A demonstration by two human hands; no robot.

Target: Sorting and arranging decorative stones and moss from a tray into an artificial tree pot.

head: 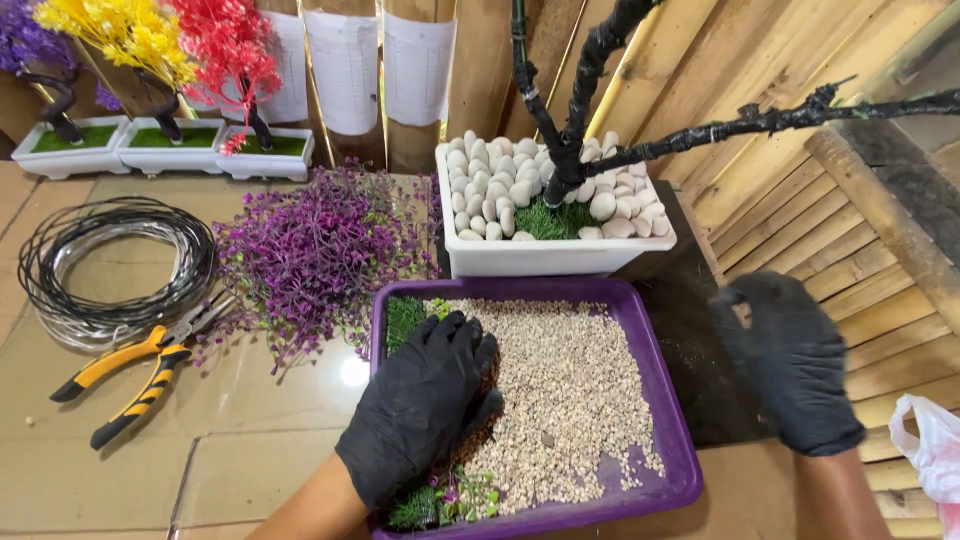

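While the left hand [425, 405], in a black glove, rests flat and unclenched on the small gravel [570, 400] in the purple tray [670, 440], it grasps nothing. The right hand [790, 360], also gloved, hovers to the right of the tray with fingers spread, holding nothing. The tray lies on the worktop [240, 450], with green moss [405, 318] along its left edge. Just behind it stands a white planter [550, 258] filled with white pebbles [485, 185] around a black bare tree trunk [570, 150]. To the left lie purple foliage [310, 250], a wire coil [115, 265] and yellow-handled pliers [130, 375].
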